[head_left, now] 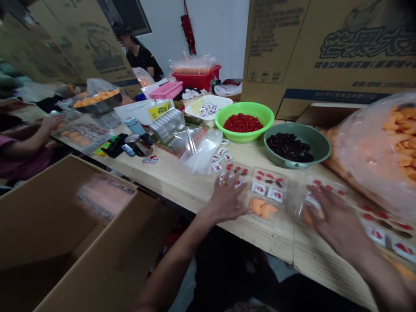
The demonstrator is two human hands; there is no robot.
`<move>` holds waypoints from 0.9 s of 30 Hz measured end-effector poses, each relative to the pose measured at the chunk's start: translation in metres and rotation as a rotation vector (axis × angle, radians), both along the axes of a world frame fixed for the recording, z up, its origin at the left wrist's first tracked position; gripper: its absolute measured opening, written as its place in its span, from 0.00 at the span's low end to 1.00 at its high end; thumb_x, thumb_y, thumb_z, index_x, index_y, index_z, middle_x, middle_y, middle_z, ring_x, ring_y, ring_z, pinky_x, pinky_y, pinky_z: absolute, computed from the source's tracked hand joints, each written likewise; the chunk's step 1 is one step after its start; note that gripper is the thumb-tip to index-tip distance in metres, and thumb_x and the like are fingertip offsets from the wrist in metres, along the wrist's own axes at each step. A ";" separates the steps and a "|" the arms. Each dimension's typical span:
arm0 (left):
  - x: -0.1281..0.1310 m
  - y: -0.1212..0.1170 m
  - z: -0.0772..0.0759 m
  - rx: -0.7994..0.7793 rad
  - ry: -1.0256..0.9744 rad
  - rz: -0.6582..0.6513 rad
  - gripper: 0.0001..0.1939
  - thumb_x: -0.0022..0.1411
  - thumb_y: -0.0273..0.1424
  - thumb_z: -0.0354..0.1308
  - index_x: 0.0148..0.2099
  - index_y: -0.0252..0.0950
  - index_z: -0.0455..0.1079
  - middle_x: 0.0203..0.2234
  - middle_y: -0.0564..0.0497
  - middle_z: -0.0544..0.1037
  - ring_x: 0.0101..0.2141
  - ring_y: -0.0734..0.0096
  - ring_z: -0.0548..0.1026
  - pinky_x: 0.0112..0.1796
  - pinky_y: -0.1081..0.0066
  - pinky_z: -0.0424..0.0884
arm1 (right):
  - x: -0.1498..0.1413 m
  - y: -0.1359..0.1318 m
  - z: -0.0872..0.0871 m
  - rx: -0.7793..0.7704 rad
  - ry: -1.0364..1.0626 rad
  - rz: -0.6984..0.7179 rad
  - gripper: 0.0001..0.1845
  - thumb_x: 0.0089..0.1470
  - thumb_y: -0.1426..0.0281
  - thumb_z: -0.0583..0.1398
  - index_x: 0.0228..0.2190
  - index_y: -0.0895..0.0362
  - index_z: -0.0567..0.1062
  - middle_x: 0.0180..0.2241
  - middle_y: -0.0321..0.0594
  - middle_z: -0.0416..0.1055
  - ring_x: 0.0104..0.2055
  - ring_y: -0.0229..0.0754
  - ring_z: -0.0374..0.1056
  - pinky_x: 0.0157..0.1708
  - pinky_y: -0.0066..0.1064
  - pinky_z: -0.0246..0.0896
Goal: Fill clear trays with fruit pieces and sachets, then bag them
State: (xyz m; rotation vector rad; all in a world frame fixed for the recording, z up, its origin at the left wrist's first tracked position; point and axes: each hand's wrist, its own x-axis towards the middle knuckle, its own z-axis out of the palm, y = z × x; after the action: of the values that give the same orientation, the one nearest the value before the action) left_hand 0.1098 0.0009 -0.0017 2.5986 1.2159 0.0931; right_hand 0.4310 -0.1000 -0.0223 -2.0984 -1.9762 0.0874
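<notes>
On the pale wooden desk (182, 184), a row of clear trays. Left hand (225, 203): fingers (231, 178) spread wide over the left tray (242, 170), no grip seen. Right hand (338, 219): fingers (321, 194) parted over the right tray (302, 203); blurred, contact cannot be told. Middle tray (280, 212), between the hands: red and dark pieces, two sachets (274, 194), orange pieces (262, 208). Behind the trays: lime bowl (224, 125) of red pieces, beside it green bowl (321, 149) of dark pieces. Bag (357, 143) of orange pieces at right.
</notes>
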 end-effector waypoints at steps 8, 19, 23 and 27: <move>-0.024 -0.016 -0.036 0.063 0.119 0.091 0.34 0.68 0.47 0.53 0.71 0.42 0.52 0.72 0.41 0.44 0.68 0.39 0.50 0.57 0.45 0.64 | -0.151 0.161 0.011 -0.336 0.066 0.352 0.31 0.63 0.72 0.49 0.66 0.62 0.58 0.66 0.62 0.53 0.65 0.59 0.57 0.59 0.47 0.55; -0.023 -0.044 -0.046 -0.081 -0.189 -0.063 0.27 0.71 0.34 0.49 0.69 0.40 0.54 0.69 0.47 0.57 0.70 0.59 0.48 0.68 0.47 0.43 | -0.183 0.151 -0.014 -0.220 -0.107 0.285 0.30 0.68 0.60 0.43 0.66 0.57 0.59 0.70 0.54 0.45 0.70 0.65 0.42 0.62 0.57 0.42; -0.039 -0.030 -0.035 -0.183 -0.433 -0.034 0.25 0.64 0.33 0.56 0.62 0.38 0.60 0.63 0.42 0.65 0.65 0.62 0.60 0.65 0.60 0.57 | -0.189 0.151 -0.035 -0.287 -0.066 0.258 0.33 0.69 0.56 0.41 0.70 0.50 0.49 0.72 0.49 0.39 0.72 0.63 0.35 0.64 0.63 0.31; -0.060 0.011 -0.039 -0.002 -0.675 0.327 0.11 0.66 0.28 0.49 0.49 0.37 0.66 0.48 0.43 0.75 0.52 0.63 0.73 0.54 0.63 0.69 | -0.187 0.145 -0.042 -0.206 -0.116 0.279 0.34 0.67 0.55 0.46 0.70 0.49 0.50 0.71 0.52 0.42 0.71 0.63 0.38 0.63 0.66 0.31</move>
State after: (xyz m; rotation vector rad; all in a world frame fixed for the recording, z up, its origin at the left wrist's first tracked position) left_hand 0.0495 0.0115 -0.0410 2.0505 1.3259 0.9389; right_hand 0.2439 0.0452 -0.0643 -1.9690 -2.4138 0.2355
